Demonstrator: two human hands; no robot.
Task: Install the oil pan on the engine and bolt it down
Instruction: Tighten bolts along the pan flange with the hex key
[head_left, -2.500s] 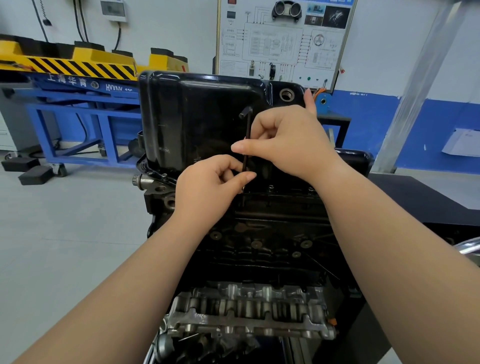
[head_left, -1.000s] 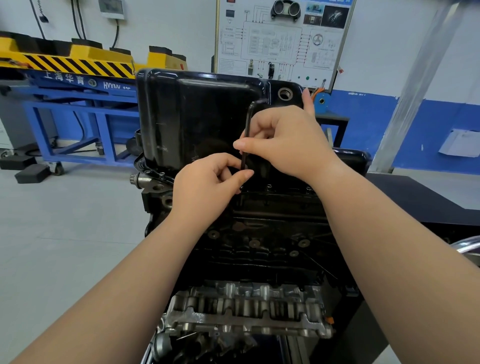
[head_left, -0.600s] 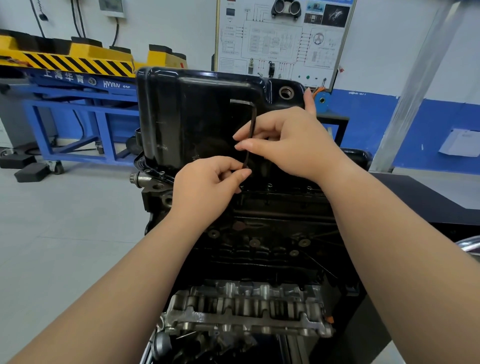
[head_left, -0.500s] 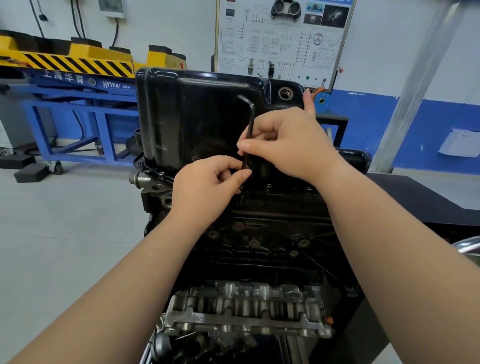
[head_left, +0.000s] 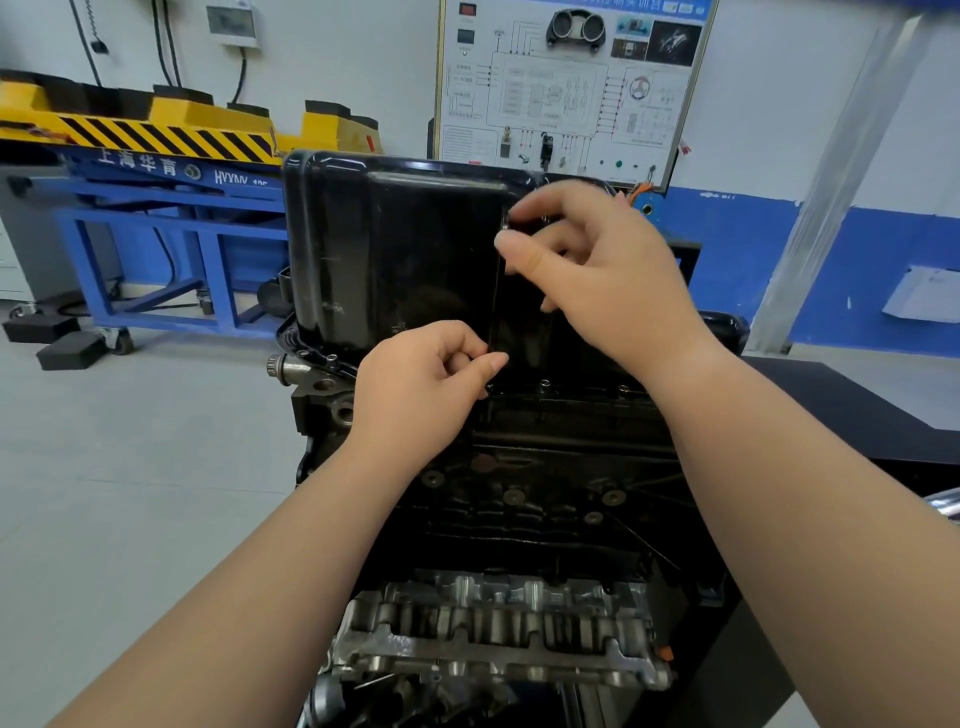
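The black oil pan (head_left: 405, 249) sits on top of the engine (head_left: 545, 493). A thin hex key (head_left: 497, 296) stands upright against its near flange. The left hand (head_left: 421, 389) pinches the key's lower shaft and the right hand (head_left: 597, 275) pinches its bent top. A blue stand (head_left: 156, 249) is behind.

Yellow lift platform (head_left: 156, 132) with black hazard stripes, on a blue steel frame (head_left: 156, 249), left rear.
Two black foam blocks (head_left: 57, 340) on the grey floor (head_left: 130, 467), beside the frame.
Wiring-diagram training board (head_left: 566, 83) at the rear wall.
White wall box (head_left: 231, 23) with cables, upper left.
Paper sheet (head_left: 924, 293) on the blue wall band, right.
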